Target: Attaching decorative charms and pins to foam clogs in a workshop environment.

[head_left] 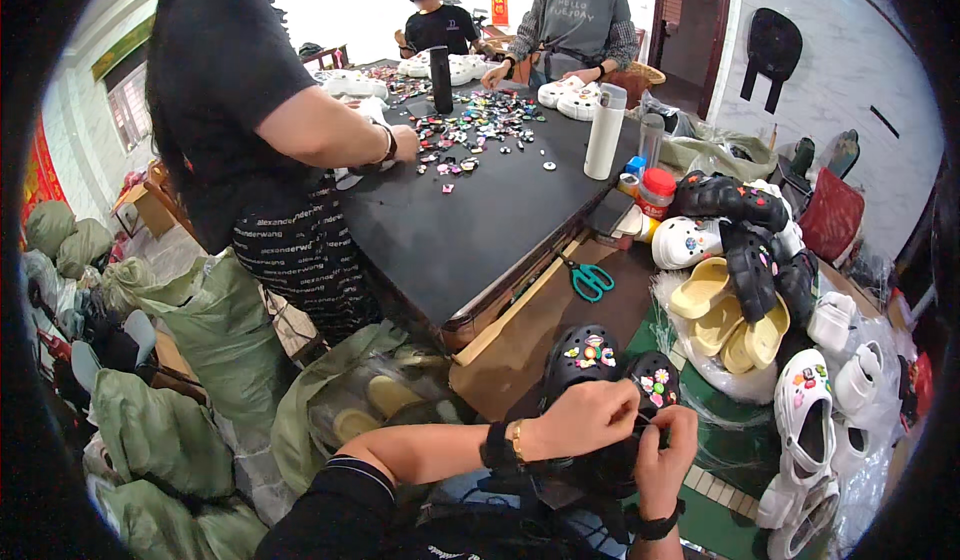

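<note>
A pair of black clogs decorated with colourful charms is in front of me: the left clog (581,356) and the right clog (657,383). Over the right one my left hand (588,418) is closed, its thumb and finger pinched together. My right hand (667,452) is pinched closed beside it, close to the same clog. A thin pale strand or sliver seems to show between the fingertips, too small to name. The heels of the clogs are mostly hidden behind my hands and forearms.
Green-handled scissors (588,280) lie beyond the clogs. Black, white and yellow clogs are piled at right, near a red-lidded jar (656,192). Loose charms cover part of the black table (430,245), where three people work. Green sacks (215,330) crowd the left.
</note>
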Demonstrator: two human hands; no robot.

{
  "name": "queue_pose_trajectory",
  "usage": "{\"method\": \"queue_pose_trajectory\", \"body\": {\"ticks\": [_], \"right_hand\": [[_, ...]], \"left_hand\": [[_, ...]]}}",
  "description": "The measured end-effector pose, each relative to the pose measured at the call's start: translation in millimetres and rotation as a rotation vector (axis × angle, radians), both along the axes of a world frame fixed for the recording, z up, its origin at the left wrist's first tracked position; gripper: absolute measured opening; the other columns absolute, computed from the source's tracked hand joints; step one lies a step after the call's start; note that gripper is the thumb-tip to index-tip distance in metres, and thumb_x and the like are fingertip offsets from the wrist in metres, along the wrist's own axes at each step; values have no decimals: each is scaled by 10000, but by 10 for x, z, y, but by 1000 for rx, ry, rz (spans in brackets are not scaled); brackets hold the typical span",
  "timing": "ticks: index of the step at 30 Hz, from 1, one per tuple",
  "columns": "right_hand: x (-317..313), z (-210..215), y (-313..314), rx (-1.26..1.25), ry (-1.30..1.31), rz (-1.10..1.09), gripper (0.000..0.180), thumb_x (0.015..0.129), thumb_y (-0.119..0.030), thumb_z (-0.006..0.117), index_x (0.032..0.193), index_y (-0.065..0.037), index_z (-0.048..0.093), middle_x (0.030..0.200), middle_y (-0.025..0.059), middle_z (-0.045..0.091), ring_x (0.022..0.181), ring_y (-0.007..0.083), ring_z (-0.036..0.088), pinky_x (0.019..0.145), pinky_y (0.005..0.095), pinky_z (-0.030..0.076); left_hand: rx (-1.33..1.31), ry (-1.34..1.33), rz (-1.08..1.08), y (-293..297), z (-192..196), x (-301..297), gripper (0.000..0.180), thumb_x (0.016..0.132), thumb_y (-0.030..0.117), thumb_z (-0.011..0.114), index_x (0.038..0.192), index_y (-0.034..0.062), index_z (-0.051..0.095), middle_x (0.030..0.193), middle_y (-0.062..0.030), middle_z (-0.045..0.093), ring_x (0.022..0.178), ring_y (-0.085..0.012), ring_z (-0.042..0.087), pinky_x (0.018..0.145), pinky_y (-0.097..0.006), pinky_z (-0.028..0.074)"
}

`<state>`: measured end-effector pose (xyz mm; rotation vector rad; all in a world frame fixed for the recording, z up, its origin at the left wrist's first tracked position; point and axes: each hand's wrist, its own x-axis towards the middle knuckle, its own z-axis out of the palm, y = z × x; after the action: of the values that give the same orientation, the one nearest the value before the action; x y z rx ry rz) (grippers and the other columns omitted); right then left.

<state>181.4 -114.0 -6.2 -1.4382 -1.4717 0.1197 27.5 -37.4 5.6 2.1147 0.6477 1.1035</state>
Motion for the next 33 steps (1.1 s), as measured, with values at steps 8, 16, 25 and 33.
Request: {"method": "queue_pose_trajectory", "body": {"ticks": [8,16,25,33], "right_hand": [[110,160,-455,-77,11,-164,71,791,10,635,856,2,608,764,129,573,689,274,563,650,353,455],[-90,38,-479,-509,-350,36,433,803,-420,741,895,-8,643,780,159,627,702,353,644,606,421,525],[-379,-160,4,-389,-552,-109,728,758,-706,636,779,20,679,650,196,643,625,352,664,528,438,527],[-435,-249,192,-441,-443,-230,706,835,-666,561,594,-12,674,500,138,590,476,357,618,492,443,521]], "left_hand": [[38,35,51,155,418,-500,86,873,111,661,897,28,653,849,-122,650,799,-285,641,724,-354,512],[546,123,-592,-390,1346,-686,282,883,175,530,1074,66,706,954,-33,665,768,-162,634,684,-302,498],[385,-360,-450,-976,1253,-134,294,898,200,578,1155,64,624,983,-60,615,875,-226,568,848,-399,472],[137,-180,-651,-527,1438,-510,257,866,165,620,1099,67,667,988,-71,665,896,-249,636,800,-397,505]]}}
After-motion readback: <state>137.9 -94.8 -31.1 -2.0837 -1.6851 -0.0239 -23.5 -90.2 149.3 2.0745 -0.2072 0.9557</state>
